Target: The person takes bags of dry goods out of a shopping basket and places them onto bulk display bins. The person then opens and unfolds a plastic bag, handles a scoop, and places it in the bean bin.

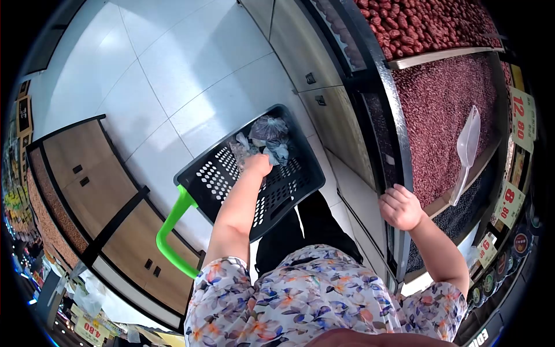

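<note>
My left hand (258,165) reaches down into a black shopping basket (315,156). Its fingers are closed at a bluish plastic bag (277,154), though the fingertips are partly hidden. Beside that lie a clear bag with dark contents (269,128) and another clear bag (241,149) whose contents I cannot make out. The basket has a green handle (163,234), swung out to the left. My right hand (400,207) is curled closed over the black rim (398,124) of a bulk food bin. Small reddish beans or grains (442,115) fill that bin.
A clear plastic scoop (469,137) leans in the bean bin. Red dates (410,26) fill the bin beyond, and dark grains (454,222) lie nearer. Price signs (523,118) line the right. Wooden cabinets (110,191) stand left across the tiled floor (156,69).
</note>
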A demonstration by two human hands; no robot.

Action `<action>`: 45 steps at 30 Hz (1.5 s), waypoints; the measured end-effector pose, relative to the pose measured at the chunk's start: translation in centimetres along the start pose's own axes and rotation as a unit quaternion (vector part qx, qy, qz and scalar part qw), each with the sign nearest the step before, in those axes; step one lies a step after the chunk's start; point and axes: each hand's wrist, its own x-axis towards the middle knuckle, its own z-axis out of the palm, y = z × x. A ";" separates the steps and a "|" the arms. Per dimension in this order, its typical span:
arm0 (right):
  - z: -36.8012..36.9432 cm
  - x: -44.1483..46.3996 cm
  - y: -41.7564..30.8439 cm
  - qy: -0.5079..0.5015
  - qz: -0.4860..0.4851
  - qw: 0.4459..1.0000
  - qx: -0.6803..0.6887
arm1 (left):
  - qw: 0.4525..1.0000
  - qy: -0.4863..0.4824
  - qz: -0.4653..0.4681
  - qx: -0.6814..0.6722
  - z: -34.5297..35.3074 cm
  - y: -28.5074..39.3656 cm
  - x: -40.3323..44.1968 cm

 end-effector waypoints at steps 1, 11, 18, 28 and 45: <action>0.1 -0.1 0.0 -0.007 0.005 1.000 0.005 | 1.000 -0.012 -0.012 -0.011 0.3 0.1 1.1; -0.7 1.1 -0.1 -0.077 0.007 0.997 -0.026 | 0.996 -0.074 -0.051 0.021 3.3 -1.3 11.7; -0.6 0.7 -0.2 -0.095 -0.012 0.994 -0.055 | 0.998 -0.040 -0.028 0.032 4.6 -0.5 17.8; -0.6 -0.2 -0.6 -0.097 -0.030 0.993 -0.065 | 0.998 -0.045 -0.038 -0.023 7.9 -0.4 23.8; -0.6 0.5 -0.3 -0.074 -0.011 0.997 -0.027 | 0.952 0.045 -0.160 -0.256 12.7 -1.1 14.3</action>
